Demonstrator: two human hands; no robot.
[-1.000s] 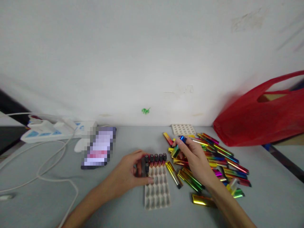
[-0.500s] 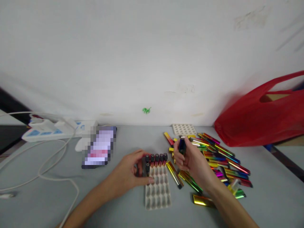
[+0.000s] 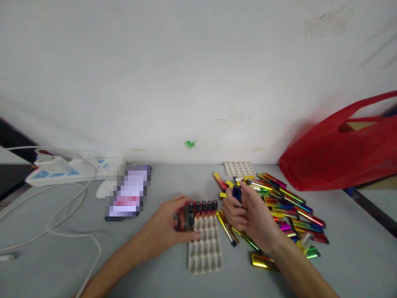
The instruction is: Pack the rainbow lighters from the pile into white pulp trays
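Note:
A white slotted tray (image 3: 206,252) lies on the grey table in front of me. Several shiny sticks with black caps (image 3: 203,207) stand upright in its far row. My left hand (image 3: 169,225) rests against the tray's left edge, fingers curled around it. My right hand (image 3: 248,213) hovers just right of the tray and pinches a dark blue stick (image 3: 237,193) upright between thumb and fingers. A heap of metallic coloured sticks (image 3: 285,211) lies to the right of that hand.
A second slotted tray (image 3: 239,168) sits by the wall. A red plastic bag (image 3: 341,153) fills the right side. A phone (image 3: 128,192), a white power strip (image 3: 58,171) and loose white cables (image 3: 62,223) lie at the left.
My right hand lifted a blue stick from the heap, turned it upright and moved it leftward toward the tray. My left hand stayed on the tray.

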